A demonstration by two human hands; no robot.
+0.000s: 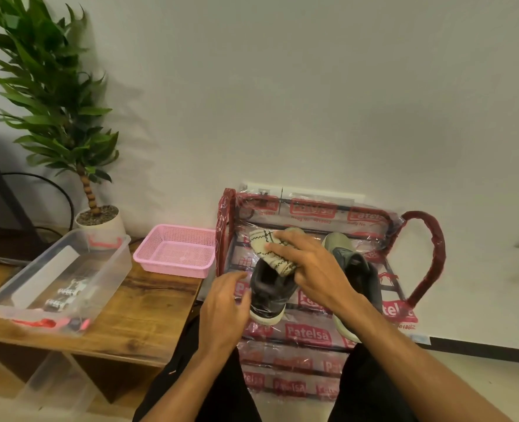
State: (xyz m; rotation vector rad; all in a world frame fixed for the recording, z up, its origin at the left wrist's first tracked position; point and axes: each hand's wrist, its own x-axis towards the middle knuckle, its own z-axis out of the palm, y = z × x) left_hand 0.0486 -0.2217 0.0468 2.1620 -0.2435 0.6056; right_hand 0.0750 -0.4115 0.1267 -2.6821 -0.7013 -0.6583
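While I watch the right hand [310,266]: it sits over the top shelf of the shoe rack [425,254], its fingers [279,243] and thumb clasped on a cream sock [267,254].
Cream sock: knitted, with thin black zigzag lines, bunched up, its lower end right at the mouth of the dark shoe [270,296]; I cannot tell whether any of it is inside.
Dark shoe: upright on the rack's top shelf, pale sole showing at the near end, opening turned up towards me.
Left hand [224,306]: just beside the dark shoe on its left, fingers loose and spread, holding nothing. The hand is blurred, so I cannot say whether the tips touch the shoe.
Second shoe [352,269]: grey-green, on the same shelf to the right of the dark one, partly hidden under the right forearm.
Shoe rack: against the wall, metal frame wrapped in clear plastic printed with red "Patelsa" labels, curved side rails wound in red.
Pink basket [173,266]: on the wooden tabletop [148,306], close beside the rack's left rail.
Clear bin [109,269]: on the tabletop left of the basket, red handles, small black-and-white pieces inside that I cannot make out.
Potted plant [57,95]: behind the bin, in a white pot, near the wall.
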